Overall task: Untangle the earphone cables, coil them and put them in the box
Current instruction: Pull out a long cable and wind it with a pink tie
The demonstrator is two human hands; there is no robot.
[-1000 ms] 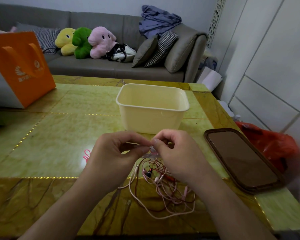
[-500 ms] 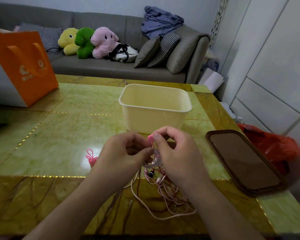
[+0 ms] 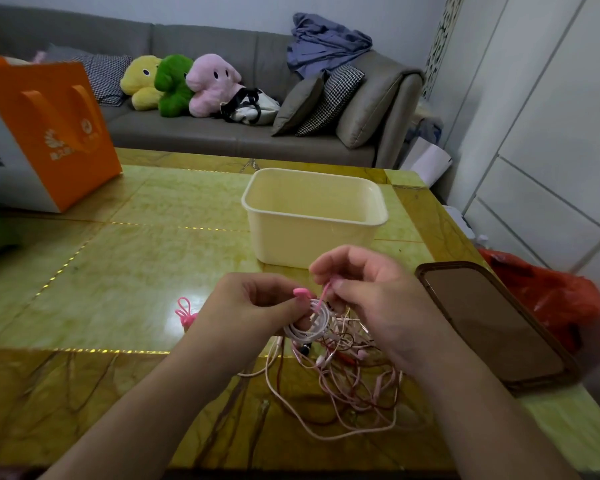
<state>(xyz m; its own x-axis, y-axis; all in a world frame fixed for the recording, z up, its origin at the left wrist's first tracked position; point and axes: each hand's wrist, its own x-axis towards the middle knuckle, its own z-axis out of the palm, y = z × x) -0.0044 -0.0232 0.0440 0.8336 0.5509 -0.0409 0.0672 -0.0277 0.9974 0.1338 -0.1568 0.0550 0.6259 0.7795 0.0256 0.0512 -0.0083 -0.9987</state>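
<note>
- Since a moment ago both hands have lifted a little, and a pink tie [image 3: 321, 298] now stands up between them around a white coil [image 3: 309, 323].
- Left hand [image 3: 253, 308] grips the coil, its fingers curled round the loops; one end of the tie pokes out by its thumb.
- Right hand [image 3: 371, 299] pinches the other end of the tie between thumb and forefinger.
- Beneath them, near the table's [image 3: 136, 265] front edge, lies a tangle [image 3: 347, 382] of pink and red cables, partly under the right wrist.
- Just behind the hands stands the box [image 3: 312, 216], open-topped, toward the far edge.
- Its brown lid [image 3: 492, 323] lies along the right edge, close to the right forearm.
- A second pink tie [image 3: 186, 313] lies just left of the left hand.
- An orange bag [image 3: 49, 129] fills the far left corner; bare tabletop lies between it and the hands.
</note>
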